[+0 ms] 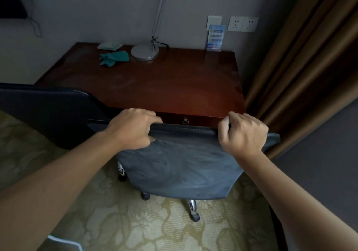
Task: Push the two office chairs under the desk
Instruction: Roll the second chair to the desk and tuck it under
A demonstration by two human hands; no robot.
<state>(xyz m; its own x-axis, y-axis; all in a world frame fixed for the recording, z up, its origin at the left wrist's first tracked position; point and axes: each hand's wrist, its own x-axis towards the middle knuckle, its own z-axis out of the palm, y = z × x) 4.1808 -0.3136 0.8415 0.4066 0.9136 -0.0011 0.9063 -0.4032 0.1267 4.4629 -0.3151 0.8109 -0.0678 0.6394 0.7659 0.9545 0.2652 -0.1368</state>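
While both hands (133, 128) grasp chair (180, 165).

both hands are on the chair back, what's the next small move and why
Probably a gentle push straight forward. The left hand and right hand grip the top edge of the grey chair, whose backrest sits just short of the desk front, casters visible on the carpet.

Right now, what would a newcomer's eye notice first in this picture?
Two bare hands, left hand and right hand, grip the top edge of a grey chair in the centre, close to the desk. A second, darker chair stands at the left, and a lamp base sits at the desk's back.
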